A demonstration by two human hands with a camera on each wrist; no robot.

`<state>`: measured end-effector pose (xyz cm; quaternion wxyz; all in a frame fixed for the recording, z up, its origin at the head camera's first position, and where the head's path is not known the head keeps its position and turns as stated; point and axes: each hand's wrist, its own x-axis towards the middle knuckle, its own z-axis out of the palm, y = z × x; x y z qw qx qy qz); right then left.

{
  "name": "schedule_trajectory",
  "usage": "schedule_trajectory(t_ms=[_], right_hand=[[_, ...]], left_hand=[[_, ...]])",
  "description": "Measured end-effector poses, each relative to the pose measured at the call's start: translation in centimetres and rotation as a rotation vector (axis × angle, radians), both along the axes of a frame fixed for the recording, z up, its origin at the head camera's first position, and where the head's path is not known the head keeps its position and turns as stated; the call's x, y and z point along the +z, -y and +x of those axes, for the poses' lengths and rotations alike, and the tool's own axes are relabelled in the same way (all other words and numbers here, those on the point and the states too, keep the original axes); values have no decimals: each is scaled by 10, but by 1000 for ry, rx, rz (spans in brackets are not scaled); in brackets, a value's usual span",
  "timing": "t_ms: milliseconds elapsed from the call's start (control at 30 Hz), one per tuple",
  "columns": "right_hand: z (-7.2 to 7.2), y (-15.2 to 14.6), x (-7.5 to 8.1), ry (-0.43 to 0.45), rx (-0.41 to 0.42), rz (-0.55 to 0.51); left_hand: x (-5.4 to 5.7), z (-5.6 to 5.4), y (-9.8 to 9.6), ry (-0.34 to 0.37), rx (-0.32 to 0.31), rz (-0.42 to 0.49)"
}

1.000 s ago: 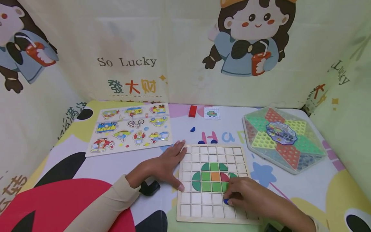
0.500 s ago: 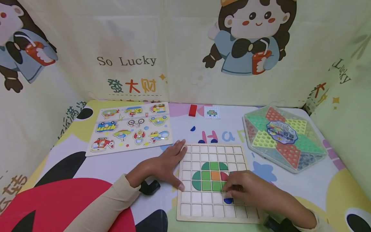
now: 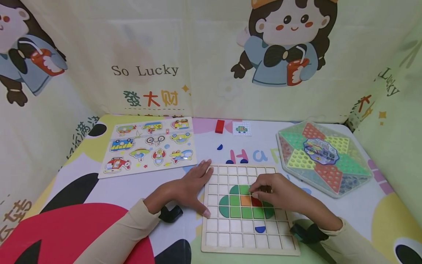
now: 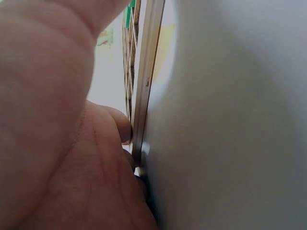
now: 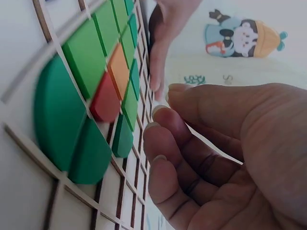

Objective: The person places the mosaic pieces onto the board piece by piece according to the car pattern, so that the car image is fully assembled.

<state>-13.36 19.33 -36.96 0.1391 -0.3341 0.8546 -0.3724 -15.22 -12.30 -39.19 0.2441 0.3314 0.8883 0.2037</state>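
Observation:
A wooden grid board (image 3: 230, 252) lies in the middle of the table in the head view. My left hand (image 3: 188, 190) rests along its left edge with spread fingers. Green pieces (image 3: 235, 211) form a rounded shape in the grid around an orange square (image 3: 245, 200) and a red piece (image 3: 257, 202). Below them a blue half-round piece (image 3: 260, 229) lies in a cell. Above the shape's upper right hovers my right hand (image 3: 275, 190). In the right wrist view its bent fingers (image 5: 165, 179) hold nothing and stand apart from the red piece (image 5: 105, 98).
Behind the board lie a blue half-round piece (image 3: 219, 147), a red block (image 3: 219, 126) and a small picture card (image 3: 241, 128). A vehicle puzzle board (image 3: 150, 146) is at the back left. To the right sits a hexagonal game box (image 3: 324, 157). Printed cloth (image 3: 211, 91) hangs behind.
My right hand has let go of the blue half-round piece, now left on the board, and moved up over the green shape. The left hand stays put.

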Motion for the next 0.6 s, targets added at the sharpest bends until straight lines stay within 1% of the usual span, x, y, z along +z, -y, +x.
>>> schedule_trajectory(t_ms=[67, 300, 600], right_hand=[[-7, 2, -2, 0, -34, 6], [-27, 11, -7, -52, -173, 43], [-46, 10, -13, -102, -249, 20]], left_hand=[[0, 0, 0, -2, 7, -6], [0, 0, 0, -8, 8, -14], [0, 2, -2, -6, 18, -25]])
